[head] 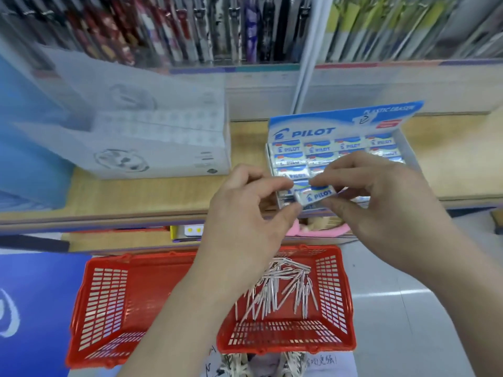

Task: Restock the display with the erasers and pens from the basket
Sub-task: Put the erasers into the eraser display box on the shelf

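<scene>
Head view, looking down over a shop shelf. At the centre of the frame, one wrapped eraser, white with blue PILOT lettering, pinched from both ends by the hands: left hand with thumb and forefinger closed on its left end, right hand with forefinger on top and thumb beneath its right side, the other fingers of both loosely curled. Held slightly tilted, just over the front rows of the display box, right of centre on the wooden shelf. Inside the box, rows of matching erasers laid flat, back rows full, front rows partly hidden behind the hands. At the back of the box, an upright blue-and-white header card marked PILOT and PLASTIC ERASER. In the lower half of the frame, the red plastic basket, with a loose heap of pale pens toward its right side and the left forearm crossing over its middle. To its right, grey floor. Upper left, stacked white cartons on the shelf, blurred. Along the top edge, hanging packaged pens, out of focus. Lower left, a blue panel. At the bottom edge, patterned shoes just below the basket.
</scene>
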`<act>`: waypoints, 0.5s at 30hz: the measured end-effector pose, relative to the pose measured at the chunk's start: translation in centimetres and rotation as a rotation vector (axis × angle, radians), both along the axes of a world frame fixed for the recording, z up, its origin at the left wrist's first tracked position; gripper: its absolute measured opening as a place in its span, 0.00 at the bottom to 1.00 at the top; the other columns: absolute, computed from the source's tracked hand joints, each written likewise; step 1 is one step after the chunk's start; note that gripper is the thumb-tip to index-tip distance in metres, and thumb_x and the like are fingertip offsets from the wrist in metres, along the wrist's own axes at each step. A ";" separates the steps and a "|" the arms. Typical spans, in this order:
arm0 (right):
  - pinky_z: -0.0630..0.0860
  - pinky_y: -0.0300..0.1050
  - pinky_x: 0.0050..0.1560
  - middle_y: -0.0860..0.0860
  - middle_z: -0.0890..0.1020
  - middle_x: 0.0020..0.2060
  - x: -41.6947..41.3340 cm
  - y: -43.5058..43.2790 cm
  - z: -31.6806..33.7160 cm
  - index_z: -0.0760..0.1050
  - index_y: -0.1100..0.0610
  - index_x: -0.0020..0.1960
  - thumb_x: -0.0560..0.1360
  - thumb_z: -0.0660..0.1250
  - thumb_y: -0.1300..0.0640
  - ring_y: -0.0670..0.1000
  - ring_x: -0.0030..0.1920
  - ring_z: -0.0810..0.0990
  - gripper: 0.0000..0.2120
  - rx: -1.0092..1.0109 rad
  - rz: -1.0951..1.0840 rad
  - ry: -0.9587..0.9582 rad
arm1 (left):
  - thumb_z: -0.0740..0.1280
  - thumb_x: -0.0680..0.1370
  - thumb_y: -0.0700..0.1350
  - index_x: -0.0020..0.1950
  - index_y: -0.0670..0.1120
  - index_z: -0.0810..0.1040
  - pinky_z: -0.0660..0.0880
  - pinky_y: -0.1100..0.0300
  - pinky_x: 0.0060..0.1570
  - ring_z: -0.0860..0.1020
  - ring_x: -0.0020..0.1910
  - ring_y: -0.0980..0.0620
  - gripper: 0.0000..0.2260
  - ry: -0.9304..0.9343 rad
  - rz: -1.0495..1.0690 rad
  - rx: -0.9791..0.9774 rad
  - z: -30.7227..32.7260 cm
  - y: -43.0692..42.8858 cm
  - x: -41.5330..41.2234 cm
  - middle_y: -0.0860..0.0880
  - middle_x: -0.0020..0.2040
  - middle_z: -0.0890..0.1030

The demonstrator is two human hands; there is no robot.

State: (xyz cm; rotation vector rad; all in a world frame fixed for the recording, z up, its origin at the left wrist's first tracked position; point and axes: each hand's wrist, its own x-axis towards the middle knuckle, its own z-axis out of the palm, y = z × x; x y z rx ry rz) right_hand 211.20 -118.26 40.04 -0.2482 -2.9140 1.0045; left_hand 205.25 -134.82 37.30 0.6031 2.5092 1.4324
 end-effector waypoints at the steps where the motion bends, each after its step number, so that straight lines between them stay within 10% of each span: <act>1: 0.71 0.31 0.44 0.44 0.80 0.45 0.0 0.1 0.1 0.84 0.51 0.51 0.69 0.74 0.64 0.47 0.38 0.80 0.13 0.029 0.021 -0.008 | 0.76 0.69 0.47 0.53 0.53 0.83 0.73 0.70 0.51 0.77 0.46 0.62 0.13 0.001 -0.012 -0.006 0.1 -0.1 -0.1 0.58 0.48 0.73; 15: 0.75 0.46 0.42 0.53 0.83 0.41 -0.3 -0.2 0.7 0.85 0.55 0.46 0.63 0.77 0.65 0.56 0.35 0.81 0.13 0.270 0.096 -0.053 | 0.65 0.74 0.44 0.57 0.49 0.82 0.77 0.59 0.51 0.77 0.48 0.59 0.13 0.074 -0.105 -0.006 0.0 -0.7 -0.2 0.57 0.49 0.73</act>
